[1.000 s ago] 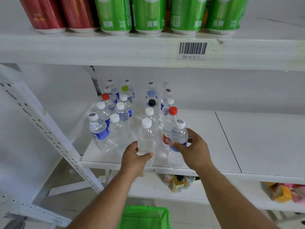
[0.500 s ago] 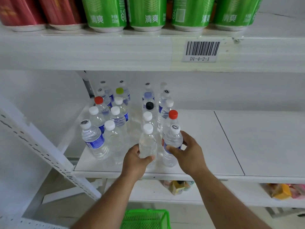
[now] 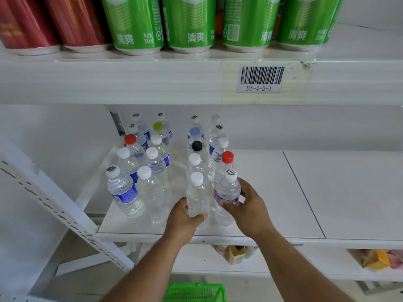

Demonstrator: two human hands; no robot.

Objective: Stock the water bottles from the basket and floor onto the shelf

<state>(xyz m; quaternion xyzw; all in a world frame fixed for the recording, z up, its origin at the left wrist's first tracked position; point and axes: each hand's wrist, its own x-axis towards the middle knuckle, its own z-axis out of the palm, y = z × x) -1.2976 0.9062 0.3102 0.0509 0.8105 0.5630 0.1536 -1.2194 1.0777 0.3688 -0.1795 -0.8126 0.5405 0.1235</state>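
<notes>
While both bottles stand upright on the shelf [image 3: 272,214], caps up and long axes vertical, each hand wraps one low on the body, probably to seat it at the near end of a column. The left hand [image 3: 185,219] curls snugly round the plain clear bottle [image 3: 197,197]; the right hand [image 3: 248,205] clasps the blue-labelled bottle [image 3: 226,192] just right of it (bases apparently resting). A green basket [image 3: 194,293] sits below.

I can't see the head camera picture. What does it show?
Two hands each hold a water bottle at the front of a white shelf: the left hand a plain bottle, the right hand a blue-labelled bottle. More bottles stand behind; green cans sit above.
</notes>
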